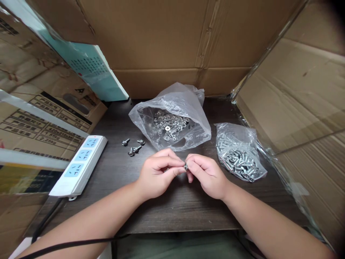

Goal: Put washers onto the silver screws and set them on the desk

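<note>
Pinching a metal part (185, 166) in fingertips of left hand (158, 175) and right hand (208, 175). Working near a bag (180, 98) of washers (175, 125).

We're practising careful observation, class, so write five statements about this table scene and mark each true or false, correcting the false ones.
1. The left hand and right hand meet at a small metal piece. True.
2. The washer bag is closed. False: the washer bag is open.
3. The bolt bag lies right of the washer bag. True.
4. The power strip is black. False: the power strip is white with blue panels.
5. Loose bolts lie on the table. True.
</note>
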The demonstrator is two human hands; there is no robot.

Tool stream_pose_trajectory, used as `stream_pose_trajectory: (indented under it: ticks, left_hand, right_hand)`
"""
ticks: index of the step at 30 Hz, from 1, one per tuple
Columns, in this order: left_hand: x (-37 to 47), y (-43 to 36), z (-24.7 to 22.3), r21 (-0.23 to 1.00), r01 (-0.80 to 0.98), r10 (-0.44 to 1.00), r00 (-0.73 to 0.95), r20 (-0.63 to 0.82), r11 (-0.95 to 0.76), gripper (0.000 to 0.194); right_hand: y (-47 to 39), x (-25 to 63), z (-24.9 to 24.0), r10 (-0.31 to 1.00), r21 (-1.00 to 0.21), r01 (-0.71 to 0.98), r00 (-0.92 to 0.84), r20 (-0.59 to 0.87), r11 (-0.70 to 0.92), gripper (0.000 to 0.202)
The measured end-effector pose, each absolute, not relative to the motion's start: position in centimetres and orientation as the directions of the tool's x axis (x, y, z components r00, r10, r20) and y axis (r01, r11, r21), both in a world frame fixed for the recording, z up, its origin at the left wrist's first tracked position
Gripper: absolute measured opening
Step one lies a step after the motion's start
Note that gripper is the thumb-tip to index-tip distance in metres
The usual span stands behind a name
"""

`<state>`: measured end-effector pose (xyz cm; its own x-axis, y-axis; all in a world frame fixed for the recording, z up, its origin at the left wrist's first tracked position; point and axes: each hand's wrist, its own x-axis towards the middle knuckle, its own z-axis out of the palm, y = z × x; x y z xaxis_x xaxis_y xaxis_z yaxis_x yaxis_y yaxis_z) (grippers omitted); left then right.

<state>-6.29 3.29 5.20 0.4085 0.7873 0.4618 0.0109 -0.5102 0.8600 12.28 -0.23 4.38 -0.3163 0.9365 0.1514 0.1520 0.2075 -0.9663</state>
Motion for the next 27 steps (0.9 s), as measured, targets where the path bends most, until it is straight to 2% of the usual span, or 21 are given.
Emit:
stream_pose_trajectory:
  ticks: [2,4,6,8,11,14,17,19,21,24,27]
  left_hand:
    - [-6.30,3.35,5.14,0.837,0.012,0.759,0.430,0.489,-0.547,0.003]
    - [-6.30,3.40,5.11,0.836,0.012,0.753,0.443,0.488,-0.549,0.004]
    - [-6.28,3.45,5.12,0.861,0.016,0.778,0.437,0.451,-0.508,0.003]
    - [-6.23,3.48,5.13,0.908,-0.005,0.825,0.416,0.382,-0.418,0.003]
    - [-6.13,3.51,5.15,0.967,-0.092,0.887,0.385,0.254,-0.237,0.005]
    - [-6.02,3.48,5.19,0.981,-0.147,0.903,0.392,0.173,-0.124,0.009]
    - [-5.99,3.37,5.26,0.982,-0.145,0.898,0.406,0.169,-0.119,0.009]
    - [-6.03,3.30,5.32,0.979,-0.125,0.893,0.402,0.201,-0.164,0.008]
    - [-6.12,3.28,5.37,0.966,-0.082,0.884,0.391,0.258,-0.246,0.005]
    - [-6.27,3.35,5.39,0.928,-0.031,0.852,0.388,0.352,-0.370,0.002]
    - [-6.41,3.52,5.29,0.887,-0.019,0.809,0.401,0.430,-0.462,0.004]
  right_hand:
    - [-0.11,12.04,4.03,0.940,-1.000,0.014,-0.342,-0.015,-0.011,0.044]
    - [0.03,11.84,3.70,0.910,-0.960,-0.147,-0.379,-0.166,-0.236,0.044]
    - [0.08,11.82,3.58,0.897,-0.918,-0.221,-0.378,-0.231,-0.330,0.047]
    - [-0.05,11.98,3.74,0.932,-0.955,-0.163,-0.308,-0.189,-0.247,0.044]
    - [-0.40,12.32,4.14,0.977,-0.998,-0.019,-0.203,0.061,0.059,0.023]
    - [-0.54,12.42,4.22,0.928,-0.934,0.108,-0.198,0.315,0.340,0.012]
    - [-0.42,12.33,4.08,0.865,-0.834,0.240,-0.206,0.457,0.497,0.007]
    - [-0.41,12.21,4.08,0.869,-0.834,0.253,-0.206,0.449,0.491,0.004]
    - [-0.50,12.06,4.21,0.908,-0.887,0.217,-0.204,0.367,0.407,0.006]
    - [-0.68,11.88,4.41,0.957,-0.976,0.075,-0.224,0.182,0.204,0.014]
    - [-0.62,11.83,4.32,0.959,-0.997,-0.079,-0.283,0.020,-0.002,0.020]
